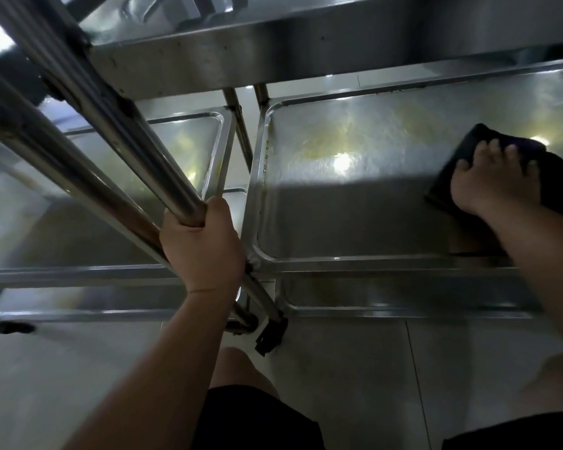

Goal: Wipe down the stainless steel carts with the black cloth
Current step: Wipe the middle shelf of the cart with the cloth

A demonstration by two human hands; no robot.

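Two stainless steel carts stand side by side below me. On the middle shelf (355, 203) of the right cart lies the black cloth (468, 147), pressed flat under my right hand (494, 180) with fingers spread over it, at the shelf's right side. My left hand (202, 245) is wrapped around a slanted steel post (117, 125) at the corner where the carts meet. The left cart's shelf (78, 228) sits beside it.
A top shelf edge (273, 50) overhangs at the back. A lower shelf (403, 300) shows under the right cart, with a black caster (270, 336) at its corner. Grey tiled floor (355, 384) and my knees in black shorts fill the foreground.
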